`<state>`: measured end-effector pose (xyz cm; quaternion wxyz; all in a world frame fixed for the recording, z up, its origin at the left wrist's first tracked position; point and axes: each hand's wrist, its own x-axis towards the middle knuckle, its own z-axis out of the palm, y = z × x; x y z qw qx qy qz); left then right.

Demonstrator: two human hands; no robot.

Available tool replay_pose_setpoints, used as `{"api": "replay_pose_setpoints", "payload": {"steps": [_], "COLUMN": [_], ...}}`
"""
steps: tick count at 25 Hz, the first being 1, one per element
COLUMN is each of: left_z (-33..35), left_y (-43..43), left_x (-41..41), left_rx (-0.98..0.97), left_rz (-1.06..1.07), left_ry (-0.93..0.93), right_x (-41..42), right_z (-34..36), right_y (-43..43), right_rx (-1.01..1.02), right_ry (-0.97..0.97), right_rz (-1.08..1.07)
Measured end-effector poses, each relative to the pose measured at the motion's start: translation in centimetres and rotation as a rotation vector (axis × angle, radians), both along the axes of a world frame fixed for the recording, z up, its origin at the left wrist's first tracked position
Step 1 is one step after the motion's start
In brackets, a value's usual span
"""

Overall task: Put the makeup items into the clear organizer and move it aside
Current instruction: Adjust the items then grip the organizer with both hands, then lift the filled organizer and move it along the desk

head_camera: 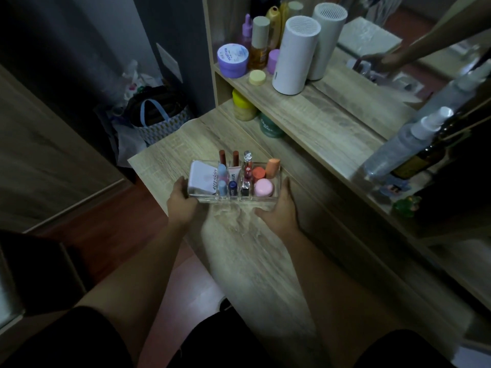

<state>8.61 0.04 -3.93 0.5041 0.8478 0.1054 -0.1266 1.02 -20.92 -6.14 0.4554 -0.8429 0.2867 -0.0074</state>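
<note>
Hands on a filled organizer at the near left end of a wooden table. Left hand curled round the organizer's left end wall, right hand cupped against its right end wall, both closed on it. Lipsticks, a white compact and a pink jar standing inside. Rigid, smooth clear plastic, probably light but slippery; tall tubes liable to topple if tilted. Best gripped low at both ends, kept level.
</note>
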Motion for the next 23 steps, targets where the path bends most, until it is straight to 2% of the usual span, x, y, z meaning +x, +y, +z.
{"api": "replay_pose_setpoints", "payload": {"steps": [3,13,23], "left_z": [0.3,-0.2,1.3], "left_y": [-0.3,-0.5,-2.3], "left_x": [0.7,1.0,-2.0], "left_rx": [-0.026,-0.049,-0.038], "left_rz": [-0.045,-0.076,-0.144], "left_ry": [-0.003,-0.026,-0.001], "right_x": [0.4,0.4,-5.0], "right_z": [-0.2,0.1,1.0], "right_y": [-0.3,-1.1,-1.2], "right_rx": [0.059,-0.041,-0.011], "right_ry": [-0.041,-0.052,-0.086], "right_rz": [-0.001,0.006,-0.125]}}
